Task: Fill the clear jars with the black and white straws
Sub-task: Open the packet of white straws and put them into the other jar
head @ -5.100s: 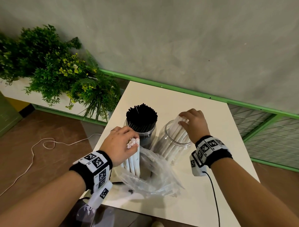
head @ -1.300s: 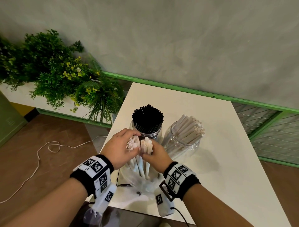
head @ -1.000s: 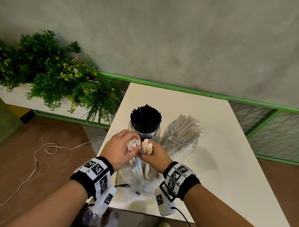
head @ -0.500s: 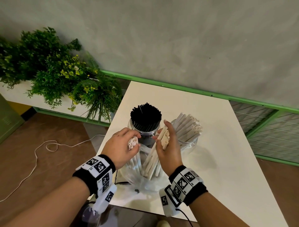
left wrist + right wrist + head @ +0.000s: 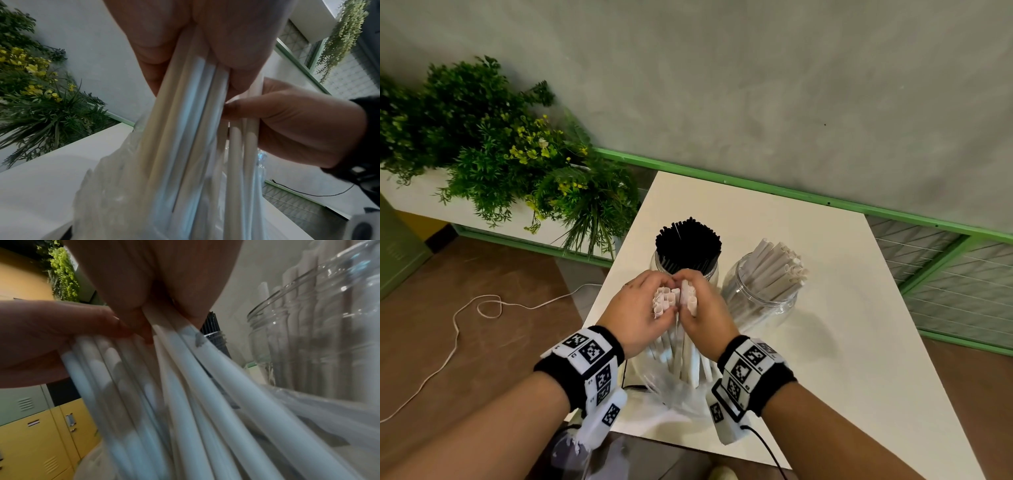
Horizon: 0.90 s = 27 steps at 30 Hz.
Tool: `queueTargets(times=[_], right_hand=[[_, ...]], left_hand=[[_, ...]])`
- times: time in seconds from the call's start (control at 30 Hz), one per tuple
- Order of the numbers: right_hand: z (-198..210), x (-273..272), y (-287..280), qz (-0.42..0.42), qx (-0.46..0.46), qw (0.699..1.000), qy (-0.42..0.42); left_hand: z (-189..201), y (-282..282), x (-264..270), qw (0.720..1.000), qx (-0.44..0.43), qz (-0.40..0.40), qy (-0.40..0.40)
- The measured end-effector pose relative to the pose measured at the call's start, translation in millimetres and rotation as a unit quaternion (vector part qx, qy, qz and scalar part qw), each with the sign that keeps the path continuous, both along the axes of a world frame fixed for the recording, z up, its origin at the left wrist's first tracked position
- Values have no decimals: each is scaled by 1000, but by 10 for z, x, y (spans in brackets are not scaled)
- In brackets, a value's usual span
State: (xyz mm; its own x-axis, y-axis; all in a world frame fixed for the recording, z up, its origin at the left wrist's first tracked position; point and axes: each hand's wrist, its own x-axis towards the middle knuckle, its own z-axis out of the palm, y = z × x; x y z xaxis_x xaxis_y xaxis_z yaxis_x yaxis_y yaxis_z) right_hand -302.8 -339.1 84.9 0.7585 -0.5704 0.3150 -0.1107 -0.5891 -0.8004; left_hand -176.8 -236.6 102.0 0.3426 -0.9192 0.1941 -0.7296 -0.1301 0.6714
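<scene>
My left hand [image 5: 640,308] grips a bundle of white straws [image 5: 666,301] near their top ends. Their lower ends stand in a clear plastic bag [image 5: 671,387] on the white table [image 5: 842,342]. Touching it, my right hand [image 5: 705,311] pinches a few more white straws [image 5: 688,298] from the same bunch. In the left wrist view the straws [image 5: 185,129] run down from my fingers, with the right hand [image 5: 298,121] beside them. Just behind my hands stands a clear jar [image 5: 685,270] packed with black straws [image 5: 688,240]. To its right, a second clear jar [image 5: 760,298] holds white straws [image 5: 780,270] leaning right.
Green plants [image 5: 500,154] in a white planter stand left of the table. A white cable [image 5: 455,329] lies on the brown floor. A green rail [image 5: 791,195] runs along the wall behind the table. Yellow lockers [image 5: 41,434] show in the right wrist view.
Half a second ago my right hand held several straws tilted toward the white-straw jar. It has moved back left against the left hand, and the straws it holds stand upright.
</scene>
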Motion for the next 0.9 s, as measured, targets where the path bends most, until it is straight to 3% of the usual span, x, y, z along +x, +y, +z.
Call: queueTargets(times=[0.17, 0.4, 0.6, 0.73, 0.8, 0.9], right_hand=[[-4, 2, -18, 36, 45, 998, 16], [-23, -50, -28, -38, -18, 999, -32], [64, -69, 4, -23, -48, 998, -17], [342, -205, -200, -58, -3, 997, -42], [584, -322, -342, -56, 70, 991, -95], [938, -492, -586, -98, 81, 978, -163]], left_hand=[[19, 11, 14, 1000, 4, 18, 16], [-25, -8, 53, 1000, -5, -1, -5], [6, -71, 20, 1000, -1, -6, -28], [16, -83, 31, 999, -2, 7, -52], [19, -74, 39, 999, 0, 8, -50], [28, -77, 46, 999, -1, 1, -52]])
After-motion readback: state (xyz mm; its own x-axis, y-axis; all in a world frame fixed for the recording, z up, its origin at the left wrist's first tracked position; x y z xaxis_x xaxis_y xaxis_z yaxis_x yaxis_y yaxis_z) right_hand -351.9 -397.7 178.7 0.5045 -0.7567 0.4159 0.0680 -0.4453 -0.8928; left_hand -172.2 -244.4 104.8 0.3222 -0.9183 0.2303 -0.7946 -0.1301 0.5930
